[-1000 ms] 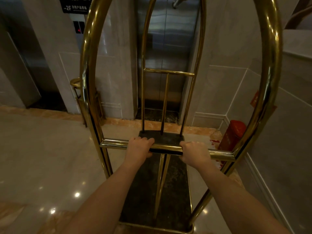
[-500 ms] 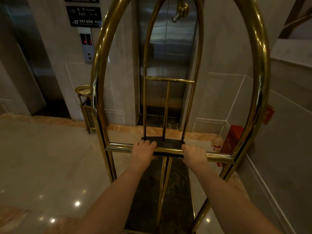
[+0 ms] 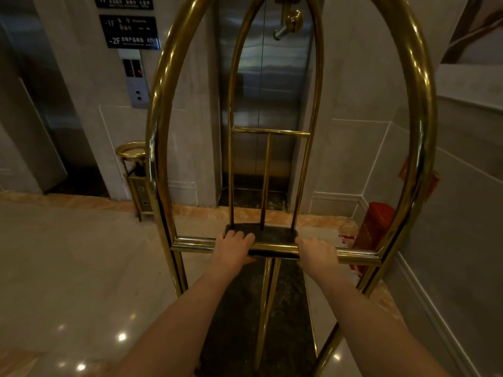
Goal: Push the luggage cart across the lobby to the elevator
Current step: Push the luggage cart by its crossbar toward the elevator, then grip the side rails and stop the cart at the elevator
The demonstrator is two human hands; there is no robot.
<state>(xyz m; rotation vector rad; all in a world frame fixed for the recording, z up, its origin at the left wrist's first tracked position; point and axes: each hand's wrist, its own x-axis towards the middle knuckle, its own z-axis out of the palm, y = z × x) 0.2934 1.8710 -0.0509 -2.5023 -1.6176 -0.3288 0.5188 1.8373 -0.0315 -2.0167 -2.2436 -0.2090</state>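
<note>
The luggage cart (image 3: 420, 137) stands on the polished lobby floor (image 3: 68, 268), its dark carpeted deck (image 3: 239, 308) pointing straight at the closed steel elevator doors (image 3: 265, 104). Both hands grip the brass crossbar (image 3: 275, 248) of the near arch: the left hand (image 3: 234, 250) curled over it left of centre, the right hand (image 3: 317, 254) wrapped around it just to the right, a short stretch of bar bare between them.

The deck carries nothing. Nothing lies on the floor between the cart's far end and the dark threshold of the doors.

To the left of the doors, against the marble pillar, stands a brass ashtray bin (image 3: 133, 172), with the call-button panel (image 3: 134, 77) and dark floor signs (image 3: 129, 31) above it. To the right, in the corner, leans a red cylinder (image 3: 374, 227) — possibly an extinguisher, though too dim to be sure.

The arch tops are cut off by the frame, as are the wheels; a brass hook fitting (image 3: 290, 23) at the top is only partly visible. The sign lettering is too small to read beyond "-1F" and "-2F".
</note>
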